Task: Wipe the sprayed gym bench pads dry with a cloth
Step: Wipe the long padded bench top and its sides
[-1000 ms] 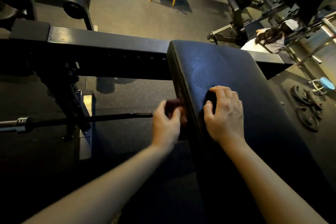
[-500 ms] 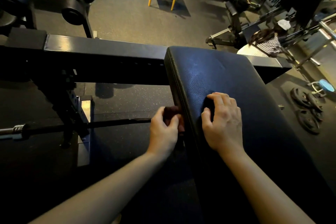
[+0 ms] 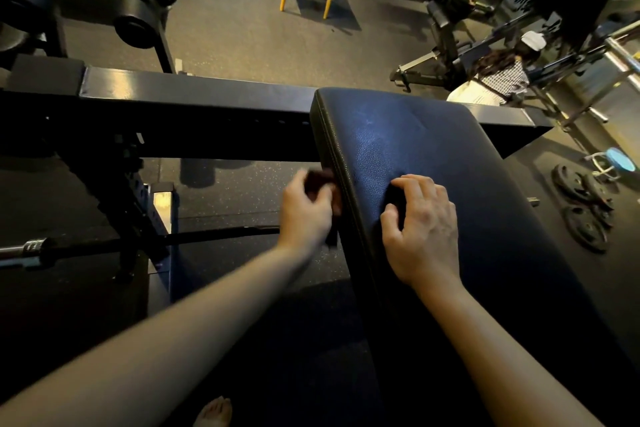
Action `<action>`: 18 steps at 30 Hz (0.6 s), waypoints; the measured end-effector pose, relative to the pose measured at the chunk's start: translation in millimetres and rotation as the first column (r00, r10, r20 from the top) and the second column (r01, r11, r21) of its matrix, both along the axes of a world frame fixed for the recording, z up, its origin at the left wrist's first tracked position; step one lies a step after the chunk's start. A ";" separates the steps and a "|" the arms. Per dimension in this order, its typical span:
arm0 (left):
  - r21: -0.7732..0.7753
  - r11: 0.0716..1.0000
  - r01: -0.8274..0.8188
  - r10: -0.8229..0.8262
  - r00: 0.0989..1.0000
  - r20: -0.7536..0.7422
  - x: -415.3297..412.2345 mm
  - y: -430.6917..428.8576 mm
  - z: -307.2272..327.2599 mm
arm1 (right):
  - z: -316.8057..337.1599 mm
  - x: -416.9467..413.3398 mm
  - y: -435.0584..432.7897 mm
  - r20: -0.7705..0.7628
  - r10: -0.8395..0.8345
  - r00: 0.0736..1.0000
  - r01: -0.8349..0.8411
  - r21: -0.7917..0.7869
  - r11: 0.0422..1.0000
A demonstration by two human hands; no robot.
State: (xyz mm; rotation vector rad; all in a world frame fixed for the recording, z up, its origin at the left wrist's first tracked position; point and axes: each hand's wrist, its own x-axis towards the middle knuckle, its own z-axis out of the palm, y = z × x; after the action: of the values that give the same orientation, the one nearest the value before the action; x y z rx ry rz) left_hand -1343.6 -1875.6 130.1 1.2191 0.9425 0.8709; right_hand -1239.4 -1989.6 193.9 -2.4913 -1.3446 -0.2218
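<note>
Both hands sit at the near half of the bench pad (image 3: 433, 149): the left hand (image 3: 304, 215) pinches a dark cloth (image 3: 317, 182) against the pad's left side edge; the right hand (image 3: 424, 229) braces on top, fingers curled — over anything, I cannot tell. The bunched cloth could slip off the seam — leaving the pad's far end damp

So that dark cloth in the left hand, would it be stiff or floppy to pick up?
Probably floppy: the cloth is bunched small, gripped by the left hand. Likely light too, since one hand alone holds it against the side of the bench pad. It is blurred, so its texture is unclear.
</note>
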 end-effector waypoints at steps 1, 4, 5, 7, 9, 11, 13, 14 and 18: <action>-0.014 0.999 -0.042 0.042 0.999 -0.007 9.3 19.9 2.7 | 0.1 -0.5 0.1 -0.004 0.002 1.000 -0.002 -0.001 1.000; -0.061 0.992 -0.115 0.115 0.993 0.004 21.8 42.7 4.3 | -1.1 -0.1 -0.6 -0.004 0.000 1.000 0.000 0.004 1.000; -0.062 0.991 -0.118 0.119 0.993 0.008 20.0 33.8 4.3 | -1.4 0.1 -0.5 -0.003 0.001 1.000 -0.001 0.007 1.000; -0.082 0.993 -0.083 0.086 0.996 0.028 7.2 -2.0 2.1 | -1.9 0.4 -0.1 -0.002 -0.001 1.000 0.001 0.020 1.000; -0.104 0.995 -0.001 0.004 0.999 0.031 -13.8 -44.8 -0.3 | -2.7 0.3 0.0 -0.004 -0.003 1.000 0.003 0.022 1.000; -0.083 0.996 0.041 -0.038 0.999 0.038 -20.3 -54.4 -2.2 | -2.7 0.9 0.0 -0.004 -0.006 1.000 0.006 0.024 1.000; -0.003 1.000 -0.010 0.010 1.000 0.013 -6.2 -24.0 1.6 | -2.2 -0.1 -0.2 -0.003 -0.005 1.000 0.005 0.024 1.000; 0.023 0.999 -0.045 0.045 0.999 0.009 4.4 -1.7 3.4 | -1.9 0.2 0.0 -0.003 -0.002 1.000 0.002 0.021 1.000; -0.005 0.996 -0.093 0.093 0.996 -0.013 23.2 43.8 4.2 | -2.0 0.6 -0.7 -0.007 0.000 1.000 0.000 0.014 1.000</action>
State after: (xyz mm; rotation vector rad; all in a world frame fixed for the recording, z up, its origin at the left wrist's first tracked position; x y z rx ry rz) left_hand -1320.4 -1831.8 134.3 1.1852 1.0180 0.9337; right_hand -1238.8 -1990.4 191.9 -2.4784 -1.3362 -0.2209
